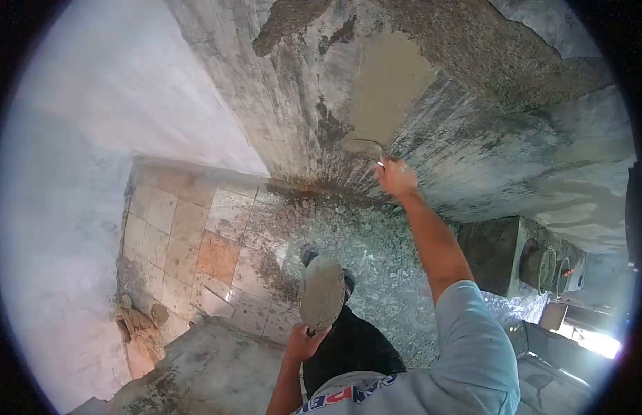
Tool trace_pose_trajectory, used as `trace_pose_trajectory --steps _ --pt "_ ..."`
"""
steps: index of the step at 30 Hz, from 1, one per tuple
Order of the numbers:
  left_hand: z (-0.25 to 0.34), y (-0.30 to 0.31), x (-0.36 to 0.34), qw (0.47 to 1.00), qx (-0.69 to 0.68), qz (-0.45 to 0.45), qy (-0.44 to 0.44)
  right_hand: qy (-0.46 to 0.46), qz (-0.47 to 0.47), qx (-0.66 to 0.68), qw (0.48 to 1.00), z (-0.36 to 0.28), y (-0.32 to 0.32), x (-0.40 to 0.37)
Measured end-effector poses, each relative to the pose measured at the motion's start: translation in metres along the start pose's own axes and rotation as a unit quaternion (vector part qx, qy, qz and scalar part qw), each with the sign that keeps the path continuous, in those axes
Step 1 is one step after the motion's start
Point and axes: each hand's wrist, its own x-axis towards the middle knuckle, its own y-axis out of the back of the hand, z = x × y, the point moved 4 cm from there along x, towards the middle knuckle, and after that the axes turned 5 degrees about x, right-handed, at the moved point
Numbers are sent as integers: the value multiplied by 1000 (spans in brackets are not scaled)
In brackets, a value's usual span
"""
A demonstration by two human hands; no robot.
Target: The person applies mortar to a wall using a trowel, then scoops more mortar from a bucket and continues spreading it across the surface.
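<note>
My right hand (398,178) is closed around the handle of a trowel (364,145), whose blade lies against the rough grey wall (293,104). Just above the blade, a smooth patch of wet mortar (390,86) is spread on that wall. Low in the view, my left hand (305,343) grips the short handle of an oval mortar board (322,294), held out over the floor near my feet. Grey mortar seems to coat its face. My fingers partly hide both handles.
Debris and mortar splashes cover much of the tiled floor (175,238). A pale wall (127,90) stands on the left. A concrete block (490,256) with round containers (538,266) beside it is at right. A torn sack-like thing (137,332) lies lower left, near a grey ledge (210,366).
</note>
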Motion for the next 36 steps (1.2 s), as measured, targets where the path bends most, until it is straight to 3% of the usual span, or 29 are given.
trace_pose_trajectory --steps 5,7,9,11,14,17,19,21,27,32,35,36 --pt "-31 -10 2 997 9 54 -49 24 8 -41 999 13 54 -7" --pt "-37 -11 -2 993 100 22 -51 64 70 6 995 31 68 -14" --pt "-35 -12 -3 995 89 21 -47 88 113 40 989 47 80 -20" --pt "-14 -5 -2 998 -25 50 -36 94 135 59 985 54 89 -32" --pt "-28 -10 -4 997 -28 62 -27 34 157 80 984 48 86 -56" --pt "-19 -6 -1 995 -73 52 -33 96 155 64 981 42 35 -58" --pt "-25 -7 -1 999 -14 42 -27 106 126 71 984 13 16 -46" --pt "-21 -1 0 999 21 40 -30 21 2 19 1000 -3 -10 -28" --pt "-15 15 -2 999 -8 40 -25 -16 -80 -3 997 -22 -14 3" --pt "-29 12 0 999 16 33 16 20 18 12 1000 -22 26 -2" --pt "8 15 4 995 -5 91 -34 32 53 13 998 -17 44 -2" --pt "3 10 5 998 -1 57 -4 37 65 11 997 -17 51 -2"
